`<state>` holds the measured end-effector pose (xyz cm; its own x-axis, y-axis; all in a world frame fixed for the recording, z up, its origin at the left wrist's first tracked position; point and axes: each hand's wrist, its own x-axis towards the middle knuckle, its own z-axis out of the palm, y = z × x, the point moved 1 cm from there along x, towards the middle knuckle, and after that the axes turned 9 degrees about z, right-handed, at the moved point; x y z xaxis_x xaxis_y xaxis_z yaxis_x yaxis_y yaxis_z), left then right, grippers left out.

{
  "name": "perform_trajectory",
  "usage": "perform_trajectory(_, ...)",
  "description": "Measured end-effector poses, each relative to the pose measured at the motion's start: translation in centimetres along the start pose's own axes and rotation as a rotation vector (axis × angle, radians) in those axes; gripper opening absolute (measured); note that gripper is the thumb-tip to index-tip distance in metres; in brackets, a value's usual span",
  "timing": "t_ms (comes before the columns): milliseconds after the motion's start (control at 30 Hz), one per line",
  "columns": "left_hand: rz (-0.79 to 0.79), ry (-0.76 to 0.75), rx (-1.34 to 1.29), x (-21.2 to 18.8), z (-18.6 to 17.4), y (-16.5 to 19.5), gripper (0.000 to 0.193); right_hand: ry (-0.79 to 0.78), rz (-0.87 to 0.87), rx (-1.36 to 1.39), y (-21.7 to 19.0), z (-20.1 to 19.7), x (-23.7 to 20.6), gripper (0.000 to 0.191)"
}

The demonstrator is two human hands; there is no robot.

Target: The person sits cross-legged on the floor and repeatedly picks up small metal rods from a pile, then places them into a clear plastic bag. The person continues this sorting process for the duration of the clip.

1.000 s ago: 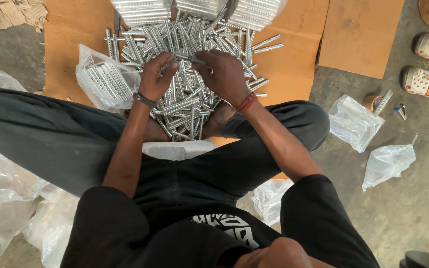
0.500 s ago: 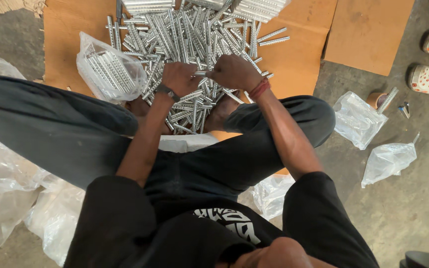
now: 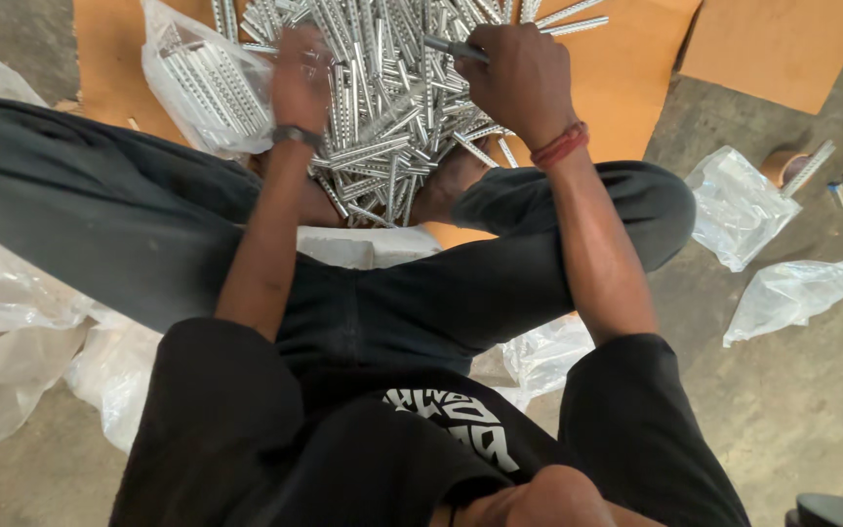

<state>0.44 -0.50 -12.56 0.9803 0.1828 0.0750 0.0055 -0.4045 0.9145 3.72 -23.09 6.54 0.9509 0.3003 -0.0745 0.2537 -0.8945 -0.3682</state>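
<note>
A heap of perforated silver metal strips lies on brown cardboard in front of my crossed legs. My right hand is closed around one metal strip at the heap's right side; a red band circles that wrist. My left hand, blurred, rests on the heap's left side beside a clear plastic bag of the same strips; whether it holds anything I cannot tell. A dark watch sits on the left wrist.
Two crumpled clear plastic bags lie on the concrete floor at right, near a small cup with a strip. More plastic bags pile at my left. Another cardboard sheet lies at the top right.
The view has tilted down, so the heap sits higher in frame. My hands have drawn apart: the left moved toward the bag of strips, the right stays on the heap with a strip.
</note>
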Motion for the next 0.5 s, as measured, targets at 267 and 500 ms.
perform_trajectory(267, -0.443, 0.121, 1.195, 1.4, -6.0, -5.6, 0.038, 0.012, -0.02, 0.038, -0.5, 0.2, -0.1, 0.014)
perform_trajectory(500, -0.312, -0.073, 1.43, 1.4, -6.6, -6.9, 0.015, -0.03, 0.006, 0.022, -0.4, 0.6, -0.1, 0.016)
